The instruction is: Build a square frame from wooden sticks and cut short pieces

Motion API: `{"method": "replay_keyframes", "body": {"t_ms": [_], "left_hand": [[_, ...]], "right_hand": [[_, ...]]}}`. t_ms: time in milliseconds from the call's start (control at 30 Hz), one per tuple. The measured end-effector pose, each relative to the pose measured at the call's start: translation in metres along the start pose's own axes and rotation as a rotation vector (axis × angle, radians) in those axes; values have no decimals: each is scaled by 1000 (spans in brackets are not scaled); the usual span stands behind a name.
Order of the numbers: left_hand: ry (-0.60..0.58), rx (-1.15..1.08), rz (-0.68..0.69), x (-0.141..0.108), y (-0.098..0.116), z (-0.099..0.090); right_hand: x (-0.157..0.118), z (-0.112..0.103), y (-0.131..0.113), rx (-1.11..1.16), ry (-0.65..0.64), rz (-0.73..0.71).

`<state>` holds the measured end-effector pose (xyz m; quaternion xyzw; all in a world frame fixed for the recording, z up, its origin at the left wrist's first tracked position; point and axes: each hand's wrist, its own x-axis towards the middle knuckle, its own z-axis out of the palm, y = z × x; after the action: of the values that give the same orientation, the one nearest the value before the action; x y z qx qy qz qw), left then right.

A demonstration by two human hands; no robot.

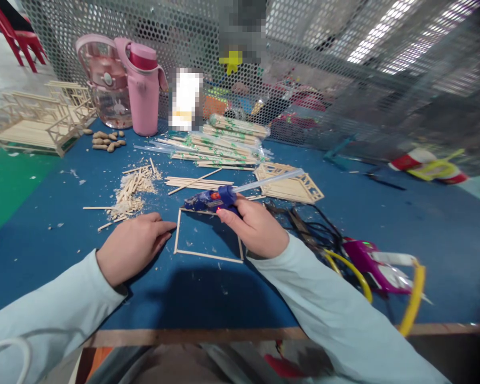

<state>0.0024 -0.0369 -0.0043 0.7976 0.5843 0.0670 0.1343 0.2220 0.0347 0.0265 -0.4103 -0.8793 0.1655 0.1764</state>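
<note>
From my end, work's partway: a thin 4-sided stick frame (208, 256) lies flat on the blue tabletop (378, 218), approx. centre of frame; L, lower and upper sides are laid out, R side shows in part by my R hand (262, 226); can't confirm from here that all corners are bonded.

R hand's fingers are wrapped round a blue glue gun (216, 199), clear glue stick (274, 180) poking out its back; nozzle's at the upper L corner, over or touching the wood, can't tell which. L hand (130, 245) has index out, other fingers loosely curled, gripping nothing I can see; its fingertip's at or just beside the L side.

Nothing stands up off this outline, so I'd judge it an early-stage flat piece; loose sticks (200, 184) lie just above it, unused; plastic-wrapped bundles (228, 144) sit upper centre; cut bits (130, 194) are heaped to the L. For comparison, a slatted piece w/ latticed edges (288, 188) lies R of the bundles' lower end, & a bigger stick model (32, 133) stands upper L, both much further built; purple tool (368, 261) w/ green light is at R.
</note>
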Motion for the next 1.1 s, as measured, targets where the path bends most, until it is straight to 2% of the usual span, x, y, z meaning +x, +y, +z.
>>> {"method": "replay_keyframes", "body": {"t_ms": [333, 767, 967, 1100], "left_hand": [[-3, 7, -6, 0, 0, 0], [9, 12, -7, 0, 0, -1], [14, 17, -9, 0, 0, 0], [3, 13, -8, 0, -1, 0]], "right_hand": [[2, 7, 4, -27, -8, 7], [-1, 3, 3, -125, -56, -20], [-6, -6, 3, -181, -86, -27], [-10, -17, 8, -98, -61, -64]]}}
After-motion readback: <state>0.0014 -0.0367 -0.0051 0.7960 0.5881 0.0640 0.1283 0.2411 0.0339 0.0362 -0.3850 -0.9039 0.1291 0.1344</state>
